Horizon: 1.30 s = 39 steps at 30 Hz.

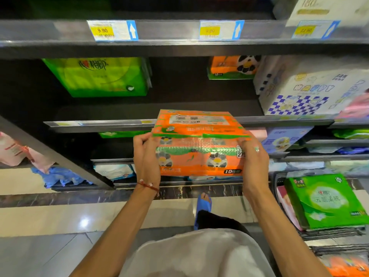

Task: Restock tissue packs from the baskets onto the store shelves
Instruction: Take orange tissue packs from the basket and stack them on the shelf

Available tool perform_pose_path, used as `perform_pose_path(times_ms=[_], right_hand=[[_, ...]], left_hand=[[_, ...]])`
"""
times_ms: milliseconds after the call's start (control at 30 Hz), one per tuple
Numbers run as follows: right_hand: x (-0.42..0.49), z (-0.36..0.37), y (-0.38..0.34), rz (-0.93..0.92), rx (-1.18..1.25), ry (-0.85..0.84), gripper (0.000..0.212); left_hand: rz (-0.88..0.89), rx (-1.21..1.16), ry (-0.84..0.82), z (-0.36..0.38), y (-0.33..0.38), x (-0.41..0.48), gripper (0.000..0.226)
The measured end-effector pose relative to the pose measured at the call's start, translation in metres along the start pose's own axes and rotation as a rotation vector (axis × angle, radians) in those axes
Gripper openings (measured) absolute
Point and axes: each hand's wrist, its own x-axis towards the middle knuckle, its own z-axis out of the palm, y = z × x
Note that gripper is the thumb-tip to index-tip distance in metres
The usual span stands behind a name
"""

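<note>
The orange tissue pack (pixel 200 142) is held in front of the middle shelf edge (pixel 99 124), left hand (pixel 146 156) and right hand (pixel 253 156) clamped on its ends. Behind: matching orange pack (pixel 231 66); left, green pack (pixel 97 76); right, checkered white pack (pixel 299 92). Lower right, a basket (pixel 329 234) carries another green pack (pixel 323 200).

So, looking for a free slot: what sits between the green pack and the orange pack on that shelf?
Nothing: in the head view, bare dark shelf separates the green pack from the orange pack.

three yellow price tags (pixel 101 30), two hands (pixel 146 156), three orange tissue packs (pixel 199 142), two green packs (pixel 97 76)
</note>
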Motion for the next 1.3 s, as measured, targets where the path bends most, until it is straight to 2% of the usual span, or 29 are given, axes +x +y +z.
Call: perform_pose_path(times_ms=[133,300,367,467,600,700,800,867,1000,1100,1167,1233,1300], right_hand=[[0.022,0.016,-0.007,-0.062,0.005,-0.008,0.025],[0.057,0.03,-0.011,-0.095,0.026,-0.05,0.022],[0.072,0.035,-0.012,-0.098,0.023,-0.074,0.02],[0.089,0.039,-0.01,-0.065,0.035,-0.115,0.018],[0.103,0.037,-0.009,-0.023,0.016,-0.222,0.043],[0.111,0.041,-0.009,-0.008,0.001,-0.231,0.045],[0.114,0.052,-0.012,0.017,0.005,-0.162,0.043],[0.118,0.055,-0.014,0.024,0.007,-0.125,0.04],[0.128,0.055,-0.022,0.062,0.035,-0.068,0.056],[0.135,0.062,-0.027,0.093,0.007,-0.052,0.055],[0.141,0.062,-0.031,0.065,0.005,-0.059,0.059],[0.147,0.056,-0.032,0.012,0.016,-0.126,0.057],[0.153,0.049,-0.03,-0.034,0.026,-0.228,0.058]], left_hand=[[0.049,-0.053,0.0,0.003,-0.001,0.023,0.011],[0.099,-0.06,-0.016,0.018,0.009,0.051,0.016],[0.087,-0.049,0.008,0.027,0.015,0.062,0.021],[0.025,-0.034,0.024,0.035,0.018,0.081,0.012],[-0.043,-0.037,0.079,0.043,0.017,0.101,0.013],[-0.011,0.02,0.059,0.048,0.018,0.11,0.006],[-0.092,-0.05,0.047,0.047,0.028,0.118,0.015],[-0.154,-0.073,-0.062,0.041,0.032,0.123,0.024],[-0.143,0.099,-0.237,0.023,0.02,0.122,0.086],[-0.074,0.217,-0.191,0.03,0.02,0.123,0.082],[-0.047,0.198,-0.115,0.043,0.025,0.129,0.066],[-0.024,0.18,-0.049,0.055,0.032,0.133,0.056],[-0.028,0.169,0.031,0.064,0.033,0.139,0.063]])
